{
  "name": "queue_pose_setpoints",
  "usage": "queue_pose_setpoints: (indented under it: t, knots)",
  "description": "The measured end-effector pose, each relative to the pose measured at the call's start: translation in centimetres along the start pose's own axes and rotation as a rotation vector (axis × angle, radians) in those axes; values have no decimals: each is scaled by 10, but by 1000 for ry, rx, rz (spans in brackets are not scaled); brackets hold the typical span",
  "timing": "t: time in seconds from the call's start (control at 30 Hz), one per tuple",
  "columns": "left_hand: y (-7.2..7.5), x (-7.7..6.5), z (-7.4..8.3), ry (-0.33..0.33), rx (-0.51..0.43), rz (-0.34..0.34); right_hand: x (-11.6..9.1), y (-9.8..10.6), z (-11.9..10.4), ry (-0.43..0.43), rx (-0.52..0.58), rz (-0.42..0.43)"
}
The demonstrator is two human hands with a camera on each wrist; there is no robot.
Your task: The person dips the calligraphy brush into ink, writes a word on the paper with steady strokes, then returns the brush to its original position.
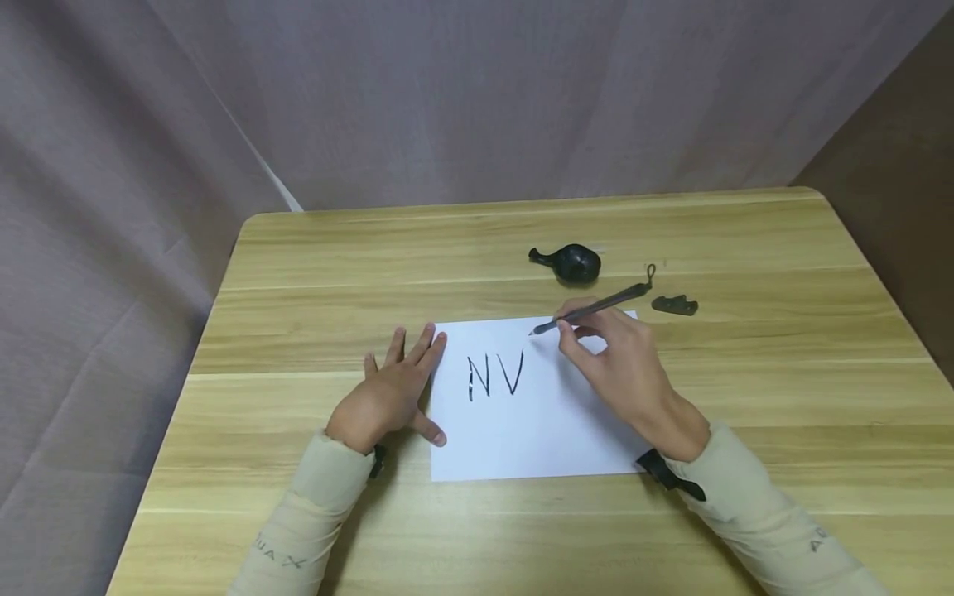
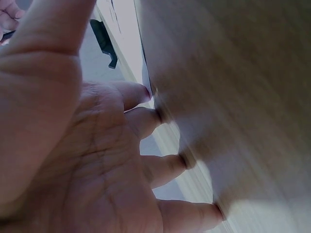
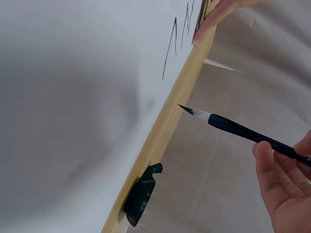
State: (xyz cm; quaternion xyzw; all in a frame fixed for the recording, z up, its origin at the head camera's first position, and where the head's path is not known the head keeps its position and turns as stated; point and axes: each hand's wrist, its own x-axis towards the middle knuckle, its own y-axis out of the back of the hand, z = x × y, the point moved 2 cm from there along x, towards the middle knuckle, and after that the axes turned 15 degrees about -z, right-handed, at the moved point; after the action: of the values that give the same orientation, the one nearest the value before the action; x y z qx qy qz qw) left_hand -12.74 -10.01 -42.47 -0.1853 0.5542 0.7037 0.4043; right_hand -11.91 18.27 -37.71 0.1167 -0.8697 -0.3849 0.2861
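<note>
My right hand [image 1: 622,360] pinches a dark writing brush [image 1: 604,304] with a hanging loop at its end. In the right wrist view the brush's tip is black, with white bristles above it, and hangs clear of the paper. Under it lies a white sheet of paper [image 1: 477,451] bearing black strokes, "N" and "V" [image 1: 511,374]. At the sheet's left edge my left hand [image 1: 391,389] rests with fingers spread; the index fingertip and thumb tip overlap the edge in the head view, the other fingers on the table.
Behind the paper stands a black gourd-shaped ink dish [image 1: 577,264] with a short neck pointing left. To its right lies a small dark brush rest [image 1: 675,305] with a wavy top. The wooden table [image 1: 358,273] ends at a grey curtain [image 1: 447,99].
</note>
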Motion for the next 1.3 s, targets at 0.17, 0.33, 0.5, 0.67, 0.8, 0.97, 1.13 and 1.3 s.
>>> queue_pose_setpoints:
  t: [0.17,0.33,0.5,0.67,0.8,0.97,1.13,1.3]
  knots:
    - [1,0,-1,-6,-8,-5,-2,3,-1,5,12,1]
    - [3,-1,-2,-3,-1,-11,-6,4,-3,10,11,-2]
    - [3,-2,-3,-10,-5,-12,-9,2,-2,16,13,-7]
    - [3,-2,-4,-21,-15,-6,-13,-1,2,13,20,-11]
    - [4,-2,-4,-20,-17,-7,-15,-3,6,13,17,-15]
    - [3,-2,-3,-18,-14,-7,-17,-5,8,22,29,-11]
    - [3,-3,-3,-20,-19,-5,-19,-6,8,21,36,-3]
    - [3,-1,-3,-5,-19,-18,-21,-7,7,8,33,0]
